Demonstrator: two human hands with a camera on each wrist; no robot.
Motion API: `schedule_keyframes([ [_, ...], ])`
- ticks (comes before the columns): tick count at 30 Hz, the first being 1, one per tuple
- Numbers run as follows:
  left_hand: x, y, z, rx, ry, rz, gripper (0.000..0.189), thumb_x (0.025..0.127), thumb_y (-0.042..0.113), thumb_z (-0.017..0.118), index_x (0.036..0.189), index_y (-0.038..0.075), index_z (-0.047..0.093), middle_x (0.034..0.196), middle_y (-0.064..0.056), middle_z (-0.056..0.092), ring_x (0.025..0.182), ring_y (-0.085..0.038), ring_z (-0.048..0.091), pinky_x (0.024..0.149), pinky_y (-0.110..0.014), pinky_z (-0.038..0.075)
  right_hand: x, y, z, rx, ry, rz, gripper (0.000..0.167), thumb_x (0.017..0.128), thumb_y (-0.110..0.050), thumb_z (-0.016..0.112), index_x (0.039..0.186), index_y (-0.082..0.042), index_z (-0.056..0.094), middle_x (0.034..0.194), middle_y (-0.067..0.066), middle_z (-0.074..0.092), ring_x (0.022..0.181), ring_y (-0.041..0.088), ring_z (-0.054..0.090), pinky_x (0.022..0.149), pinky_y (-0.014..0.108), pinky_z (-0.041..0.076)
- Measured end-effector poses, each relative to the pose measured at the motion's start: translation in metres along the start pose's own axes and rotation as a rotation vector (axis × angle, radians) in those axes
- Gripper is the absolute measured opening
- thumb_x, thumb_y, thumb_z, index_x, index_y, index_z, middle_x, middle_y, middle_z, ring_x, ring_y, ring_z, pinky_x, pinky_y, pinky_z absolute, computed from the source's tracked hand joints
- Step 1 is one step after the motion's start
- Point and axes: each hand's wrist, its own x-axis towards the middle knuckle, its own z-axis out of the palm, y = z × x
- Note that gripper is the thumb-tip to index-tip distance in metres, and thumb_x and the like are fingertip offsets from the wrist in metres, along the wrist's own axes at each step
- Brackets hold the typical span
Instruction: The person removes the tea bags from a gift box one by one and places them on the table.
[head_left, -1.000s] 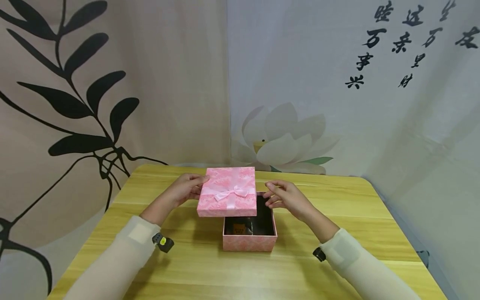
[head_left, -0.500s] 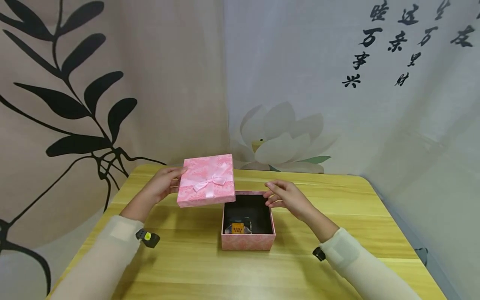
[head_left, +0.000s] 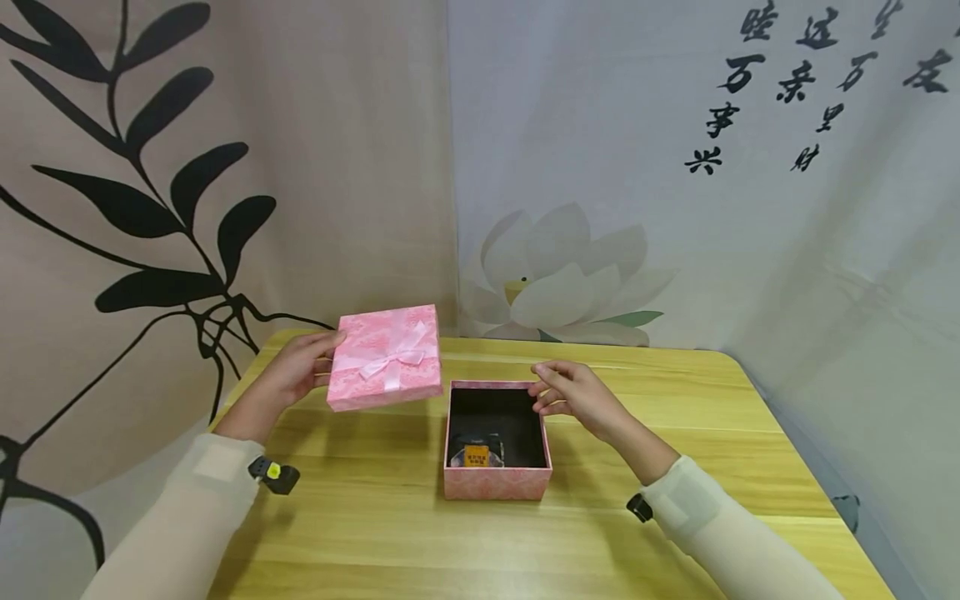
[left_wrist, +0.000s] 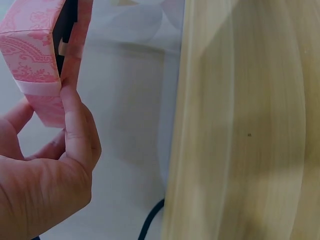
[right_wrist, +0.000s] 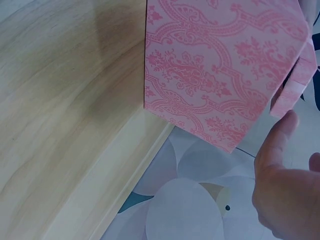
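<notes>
My left hand pinches the left edge of a pink gift box lid, which carries a ribbon bow and hangs tilted above the table. In the left wrist view thumb and fingers grip the lid's ribboned side. The pink box bottom stands uncovered, its inside black. A small clear packet with an orange label lies inside near the front wall. Beside the box's rear right corner is my right hand, fingers loosely bent and holding nothing; whether they touch the rim I cannot tell.
The box stands on a yellow wood-grain table. Behind the table hangs a pale curtain printed with leaves, a lotus and dark characters. The table's far edge lies just behind the lid.
My left hand has carried the lid left and slightly up, off the box, so the inside and the packet now show. My right hand stays nearly still by the box.
</notes>
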Motion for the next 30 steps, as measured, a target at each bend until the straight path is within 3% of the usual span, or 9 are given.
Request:
schedule_keyframes([
  [9, -0.001, -0.008, -0.014, -0.008, -0.017, 0.005, 0.059, 0.106, 0.042, 0.056, 0.138, -0.006, 0.050, 0.095, 0.004, 0.067, 0.083, -0.011, 0.070, 0.074, -0.029, 0.063, 0.000, 0.002, 0.001, -0.007, -0.014, -0.003, 0.053, 0.110, -0.034, 0.051, 0.140, 0.010, 0.049, 0.119, 0.033, 0.062, 0.084, 0.020, 0.072, 0.080, 0.031, 0.063],
  [13, -0.003, -0.009, -0.015, -0.017, -0.031, -0.014, 0.054, 0.106, 0.040, 0.057, 0.136, -0.005, 0.053, 0.093, 0.004, 0.069, 0.082, -0.012, 0.070, 0.074, -0.030, 0.063, 0.000, 0.000, 0.008, 0.027, -0.046, 0.001, 0.051, 0.110, -0.029, 0.051, 0.142, 0.011, 0.048, 0.124, 0.033, 0.063, 0.092, 0.022, 0.074, 0.085, 0.033, 0.063],
  [17, -0.005, -0.010, -0.011, -0.034, -0.058, -0.018, 0.054, 0.107, 0.036, 0.057, 0.138, -0.007, 0.051, 0.093, 0.003, 0.070, 0.083, -0.012, 0.070, 0.073, -0.031, 0.063, 0.005, -0.007, 0.024, 0.100, -0.138, 0.009, 0.050, 0.111, -0.020, 0.050, 0.149, 0.011, 0.042, 0.141, 0.038, 0.053, 0.110, 0.029, 0.072, 0.096, 0.038, 0.059],
  [21, -0.004, -0.010, -0.008, -0.028, -0.057, -0.015, 0.059, 0.108, 0.037, 0.056, 0.142, -0.010, 0.047, 0.093, 0.004, 0.070, 0.082, -0.012, 0.071, 0.073, -0.031, 0.064, 0.013, -0.017, 0.046, 0.161, -0.229, 0.027, 0.052, 0.111, -0.017, 0.049, 0.154, 0.007, 0.036, 0.151, 0.033, 0.046, 0.126, 0.036, 0.063, 0.104, 0.042, 0.055],
  [30, -0.003, -0.012, -0.007, -0.015, -0.061, -0.025, 0.066, 0.107, 0.039, 0.056, 0.145, -0.013, 0.043, 0.094, 0.003, 0.070, 0.082, -0.012, 0.072, 0.074, -0.031, 0.064, 0.026, -0.027, 0.082, 0.164, -0.343, 0.053, 0.052, 0.112, -0.017, 0.046, 0.159, 0.001, 0.033, 0.161, 0.023, 0.038, 0.136, 0.041, 0.053, 0.110, 0.045, 0.049],
])
